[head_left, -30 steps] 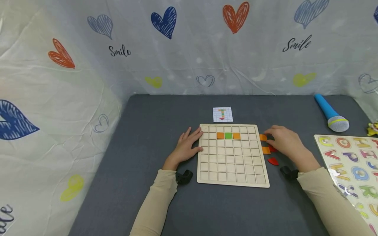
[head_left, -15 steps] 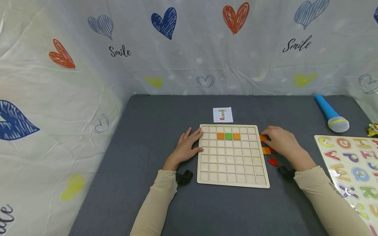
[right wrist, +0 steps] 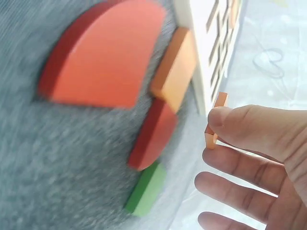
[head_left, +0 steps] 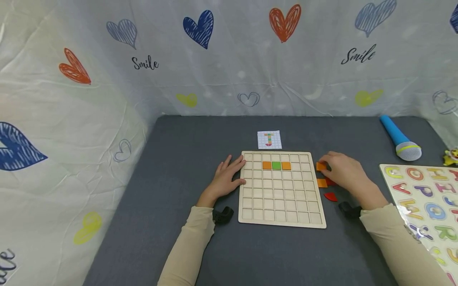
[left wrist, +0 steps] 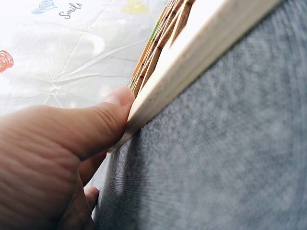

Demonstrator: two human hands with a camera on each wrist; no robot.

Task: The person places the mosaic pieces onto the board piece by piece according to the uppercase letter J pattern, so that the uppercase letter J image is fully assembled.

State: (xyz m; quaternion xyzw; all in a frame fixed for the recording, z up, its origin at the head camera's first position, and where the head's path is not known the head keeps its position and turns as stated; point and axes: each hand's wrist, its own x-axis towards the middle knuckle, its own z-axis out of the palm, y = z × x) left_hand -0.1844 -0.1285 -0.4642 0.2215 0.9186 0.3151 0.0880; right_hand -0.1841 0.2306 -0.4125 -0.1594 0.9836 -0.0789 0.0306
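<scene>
A square wooden grid board (head_left: pixel 280 204) lies on the dark table, with an orange, a green (head_left: pixel 276 165) and another orange tile side by side in one upper row. My left hand (head_left: pixel 225 178) rests at its left edge, fingers extended and thumb (left wrist: pixel 117 98) against the rim. Beyond the right edge, my right hand (head_left: pixel 345 171) pinches an orange square tile (right wrist: pixel 210 139) between thumb and index finger, the other fingers spread. Below that hand lie a second orange tile (right wrist: pixel 175 72), two red quarter-round pieces (right wrist: pixel 105 57) and a green tile (right wrist: pixel 146 189), which the hand hides in the head view.
Behind the board lies a small card (head_left: pixel 269 140) with a coloured J pattern on a grid. To the right are a blue toy microphone (head_left: pixel 397 137), a letter puzzle board (head_left: pixel 411 206) and a small yellow toy (head_left: pixel 451 157). A heart-print curtain (head_left: pixel 222 71) stands behind the table.
My right fingers have closed on the upper orange tile beside the board and tilted it up, slightly away from the board's edge. My left hand has stayed in place.
</scene>
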